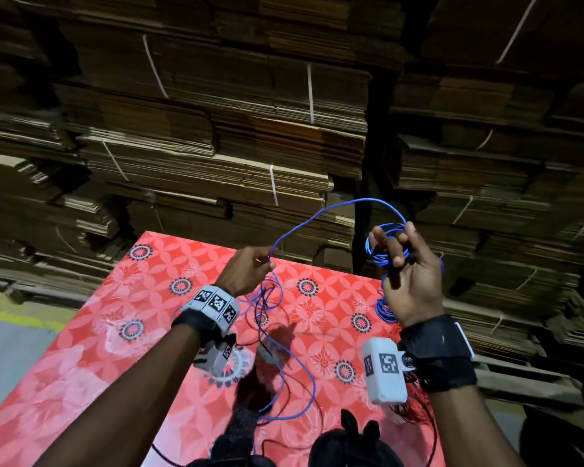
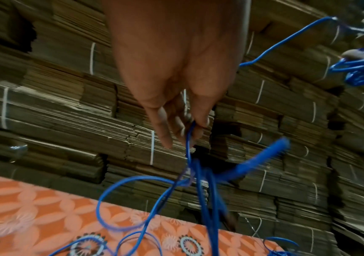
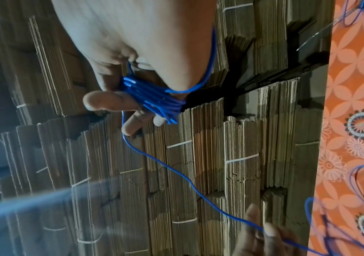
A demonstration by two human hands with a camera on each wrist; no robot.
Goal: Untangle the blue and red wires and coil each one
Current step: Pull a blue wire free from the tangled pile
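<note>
A table covered with a red-orange floral patterned cloth [image 1: 169,332] stands before tall stacks of flattened brown cardboard sheets [image 1: 216,112], bundled with white straps, in a dim room. Above the cloth's far edge, the right hand [image 1: 408,274] holds up a coil of thin blue wire [image 1: 386,251] wound round its curled fingers. An arc of that wire runs to the left hand [image 1: 246,271], which pinches it between fingertips. Loose blue loops hang and trail over the cloth's middle. A thin red wire [image 1: 415,407] lies bunched near the cloth's right edge, partly hidden.
</note>
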